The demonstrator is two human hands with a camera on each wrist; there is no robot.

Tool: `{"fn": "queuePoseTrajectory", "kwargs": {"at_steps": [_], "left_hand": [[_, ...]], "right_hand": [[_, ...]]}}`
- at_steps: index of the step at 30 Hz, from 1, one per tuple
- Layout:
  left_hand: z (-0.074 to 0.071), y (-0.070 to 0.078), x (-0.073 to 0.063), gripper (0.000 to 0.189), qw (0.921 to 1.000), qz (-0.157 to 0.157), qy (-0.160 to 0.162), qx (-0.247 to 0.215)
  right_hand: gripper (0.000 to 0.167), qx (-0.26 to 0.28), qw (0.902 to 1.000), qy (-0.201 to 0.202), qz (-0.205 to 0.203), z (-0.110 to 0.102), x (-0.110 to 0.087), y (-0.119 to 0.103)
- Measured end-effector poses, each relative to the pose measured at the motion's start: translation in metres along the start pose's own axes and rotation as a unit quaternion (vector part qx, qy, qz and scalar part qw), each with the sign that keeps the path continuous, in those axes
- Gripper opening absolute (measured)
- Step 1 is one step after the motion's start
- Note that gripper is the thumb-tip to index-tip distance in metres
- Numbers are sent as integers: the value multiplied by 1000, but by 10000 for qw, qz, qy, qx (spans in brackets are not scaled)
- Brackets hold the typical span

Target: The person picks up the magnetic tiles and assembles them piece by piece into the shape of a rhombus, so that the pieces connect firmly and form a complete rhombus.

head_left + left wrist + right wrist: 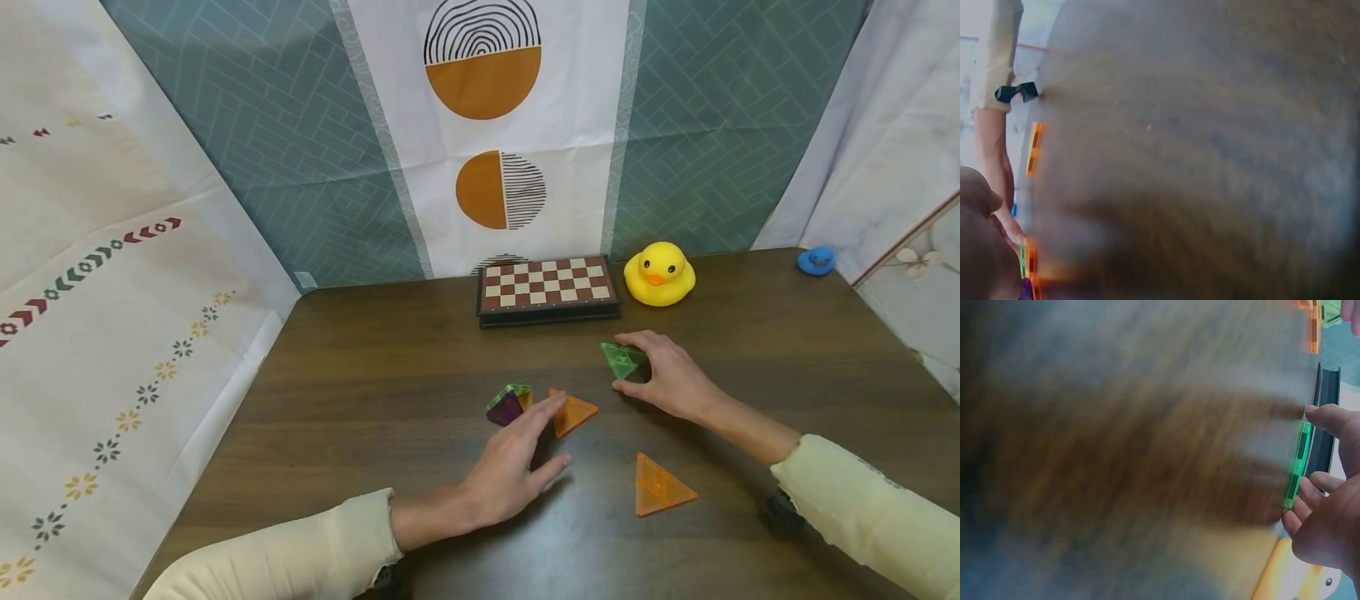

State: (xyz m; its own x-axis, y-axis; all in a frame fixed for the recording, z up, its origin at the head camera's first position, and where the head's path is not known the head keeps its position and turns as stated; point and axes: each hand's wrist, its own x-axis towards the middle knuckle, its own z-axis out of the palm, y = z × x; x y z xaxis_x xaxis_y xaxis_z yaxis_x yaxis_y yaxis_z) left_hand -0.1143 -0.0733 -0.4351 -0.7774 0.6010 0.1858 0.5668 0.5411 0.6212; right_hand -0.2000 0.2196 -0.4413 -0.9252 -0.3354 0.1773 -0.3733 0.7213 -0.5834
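My right hand [670,377] has its thumb and fingers around a translucent green triangular magnetic tile [622,360]. In the right wrist view that green tile [1298,464] shows edge-on, fingertips at one end and the thumb tip close to the other. Nearer the middle, my left hand [504,471] is spread with fingers fairly straight, holding nothing visible. Its index fingertip overlaps an orange triangular tile [576,412] in the head view. Just beyond those fingers stands a small joined shape of purple, green and orange tiles [507,406], partly hidden by the hand.
Another orange triangular tile [662,487] lies between the forearms. At the back of the brown table [360,367] are a chessboard box [549,287], a yellow rubber duck [660,275] and a small blue duck [816,261]. Patterned cloths hang behind and beside the table.
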Motion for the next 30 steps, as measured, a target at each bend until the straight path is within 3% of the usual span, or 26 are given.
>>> {"fn": "queuePoseTrajectory", "kwargs": {"at_steps": [13,21,30], "left_hand": [[12,8,0,71,9973,-88,-225,689],[17,6,0,72,9961,71,-315,815],[23,3,-1,66,9937,325,-139,1065]], "right_hand": [[69,-183,9996,-124,175,-1,2,2],[69,-167,9995,-228,112,-2,3,2],[66,71,9989,-360,305,-4,6,1]]}}
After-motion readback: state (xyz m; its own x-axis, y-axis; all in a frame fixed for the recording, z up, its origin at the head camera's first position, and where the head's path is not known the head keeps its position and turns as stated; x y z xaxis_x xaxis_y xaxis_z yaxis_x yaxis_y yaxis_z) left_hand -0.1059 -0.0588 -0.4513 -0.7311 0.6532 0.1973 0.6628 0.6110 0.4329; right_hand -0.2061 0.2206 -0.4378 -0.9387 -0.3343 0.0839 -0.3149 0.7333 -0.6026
